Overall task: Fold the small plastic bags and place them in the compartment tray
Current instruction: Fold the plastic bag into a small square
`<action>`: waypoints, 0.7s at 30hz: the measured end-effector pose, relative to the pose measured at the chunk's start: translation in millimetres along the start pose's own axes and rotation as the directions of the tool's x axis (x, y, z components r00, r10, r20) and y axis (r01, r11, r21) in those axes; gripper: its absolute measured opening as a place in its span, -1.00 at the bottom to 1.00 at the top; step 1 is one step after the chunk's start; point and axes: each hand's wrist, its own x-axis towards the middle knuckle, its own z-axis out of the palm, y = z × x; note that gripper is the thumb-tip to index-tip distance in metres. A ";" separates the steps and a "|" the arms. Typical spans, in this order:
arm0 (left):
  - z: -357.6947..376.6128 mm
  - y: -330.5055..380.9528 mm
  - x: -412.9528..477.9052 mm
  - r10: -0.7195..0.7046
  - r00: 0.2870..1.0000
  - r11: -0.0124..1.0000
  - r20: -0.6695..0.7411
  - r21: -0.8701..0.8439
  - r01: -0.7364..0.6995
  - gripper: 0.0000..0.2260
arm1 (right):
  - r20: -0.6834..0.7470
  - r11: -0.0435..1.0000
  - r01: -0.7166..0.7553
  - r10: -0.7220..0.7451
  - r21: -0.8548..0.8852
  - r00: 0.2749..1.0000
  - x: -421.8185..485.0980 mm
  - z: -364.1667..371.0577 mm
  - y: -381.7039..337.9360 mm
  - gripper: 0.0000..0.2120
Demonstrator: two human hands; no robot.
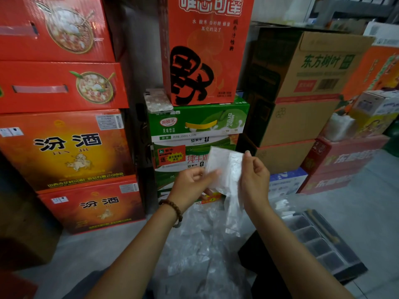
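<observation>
Both hands hold one small plastic bag in the air, in front of stacked cartons.

The left hand (191, 182), with a bead bracelet (172, 208) on its wrist, pinches the left edge of the clear plastic bag (224, 167) with curled fingers. The right hand (254, 175) grips the bag's right edge, thumb raised. The bag's lower part hangs loose below the hands. A heap of clear bags (194, 244) lies on the floor beneath the forearms. The compartment tray (323, 242) sits on the floor to the right, just beside the right forearm. A green milk carton (198, 121) stands directly behind the held bag.
</observation>
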 end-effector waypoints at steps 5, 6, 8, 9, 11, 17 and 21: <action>-5.8 0.9 -2.4 0.075 0.989 0.993 -0.127 -0.085 -0.086 -0.84 | 0.352 0.968 -0.215 0.249 -0.132 0.903 -0.5 -7.9 -6.9 -0.71; -7.2 1.7 -2.4 0.075 0.984 0.991 -0.159 -0.094 -0.091 -0.85 | 0.436 0.950 -0.278 0.312 -0.143 0.844 -2.9 -8.2 -7.0 -0.67; -8.9 2.9 -2.4 0.060 0.979 0.990 -0.197 -0.111 -0.084 -0.83 | 0.501 0.930 -0.319 0.367 -0.183 0.784 -6.3 -8.5 -4.4 -0.62; -9.5 3.8 -2.6 0.051 0.977 0.990 -0.205 -0.121 -0.077 -0.82 | 0.507 0.933 -0.305 0.360 -0.192 0.783 -7.2 -8.3 -2.9 -0.66; -11.3 5.5 -2.7 0.042 0.977 0.989 -0.211 -0.133 -0.071 -0.80 | 0.506 0.948 -0.268 0.319 -0.175 0.801 -6.9 -9.0 -1.7 -0.81; -19.1 10.4 -4.7 0.077 0.972 0.990 -0.221 -0.099 -0.101 -0.81 | 0.535 0.970 -0.207 0.244 -0.128 0.809 -7.9 -12.7 -8.1 -0.85; -26.3 11.5 -2.2 0.062 0.966 0.987 -0.250 -0.132 -0.097 -0.87 | 0.510 0.968 -0.217 0.249 -0.123 0.824 -9.0 -13.3 -12.2 -0.73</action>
